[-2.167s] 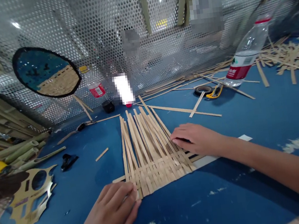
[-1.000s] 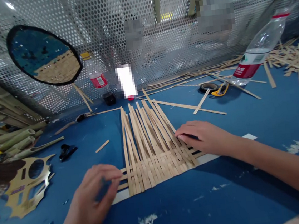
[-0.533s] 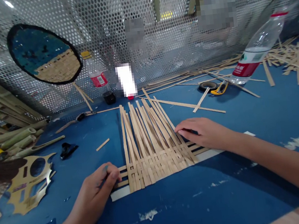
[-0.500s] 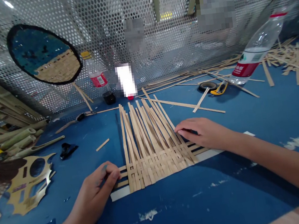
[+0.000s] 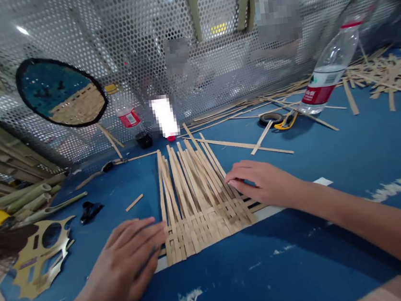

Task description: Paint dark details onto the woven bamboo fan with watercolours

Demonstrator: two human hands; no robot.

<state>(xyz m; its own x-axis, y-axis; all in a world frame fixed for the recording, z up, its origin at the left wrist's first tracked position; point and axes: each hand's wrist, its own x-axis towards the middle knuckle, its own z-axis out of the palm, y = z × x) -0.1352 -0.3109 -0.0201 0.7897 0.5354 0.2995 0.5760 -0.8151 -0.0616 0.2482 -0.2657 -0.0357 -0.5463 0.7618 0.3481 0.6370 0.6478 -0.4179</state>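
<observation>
A partly woven mat of bamboo strips (image 5: 208, 217) lies on the blue table, its lower part interlaced and its long strips fanning toward the mesh. My left hand (image 5: 126, 260) is over the left ends of the cross strips, fingers stretched out and fingertips at the mat's left edge. At the right edge, my right hand (image 5: 257, 178) has thumb and forefinger pinched on the upper part of a bamboo strip (image 5: 213, 156). A white strip of tape or paper (image 5: 269, 212) runs under the mat's near edge.
Behind stands a perforated metal screen (image 5: 207, 82). A cola bottle (image 5: 129, 117), a round woven fan (image 5: 63, 93) and a water bottle (image 5: 326, 78) stand along it. Black tape (image 5: 271, 119), a yellow cutter (image 5: 286, 120) and loose strips (image 5: 383, 71) lie right; bamboo poles (image 5: 32, 196) lie left.
My left hand has opened from a pinch at the cross strips' left ends and moved its flattened fingers to the mat's edge. My right hand keeps its pinch. The view has shifted slightly.
</observation>
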